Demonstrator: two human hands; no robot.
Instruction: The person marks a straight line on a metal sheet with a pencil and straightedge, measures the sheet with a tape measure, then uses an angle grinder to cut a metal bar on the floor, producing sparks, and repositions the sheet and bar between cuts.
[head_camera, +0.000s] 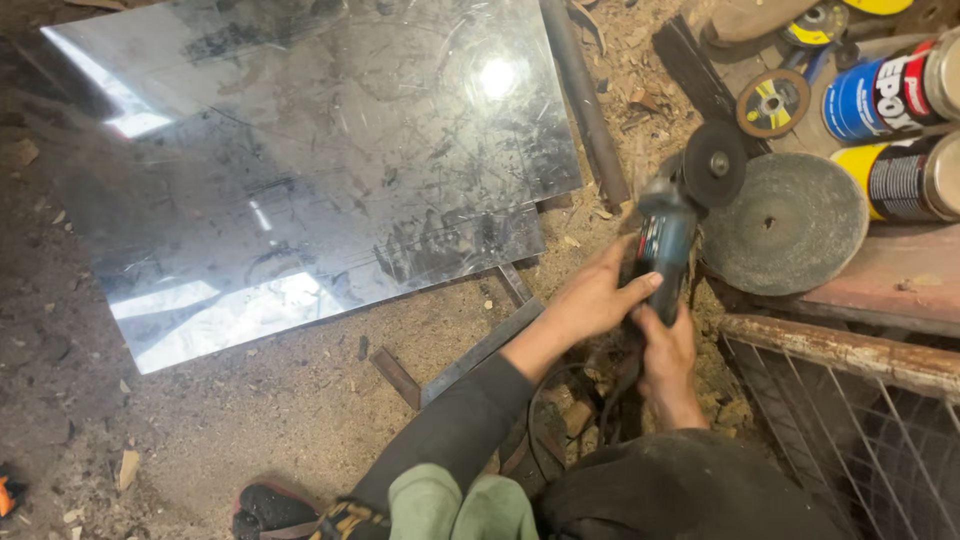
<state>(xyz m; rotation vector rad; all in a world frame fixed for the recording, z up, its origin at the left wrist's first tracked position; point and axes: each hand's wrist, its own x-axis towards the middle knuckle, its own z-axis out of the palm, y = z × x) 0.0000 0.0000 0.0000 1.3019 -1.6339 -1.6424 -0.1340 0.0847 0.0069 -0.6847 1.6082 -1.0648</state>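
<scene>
Head view: angle grinder (668, 235) in both hands (left hand (592, 297) over body, right hand (668, 352) below).

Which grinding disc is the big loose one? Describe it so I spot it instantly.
Start at the red bench on the right, below the cans. The large grey disc lies flat on its edge, beside the angle grinder. It is far wider than the yellow-labelled discs above.

Blue-grey angle grinder (668, 235), dark disc uppermost, seemingly above sawdust floor.
</scene>
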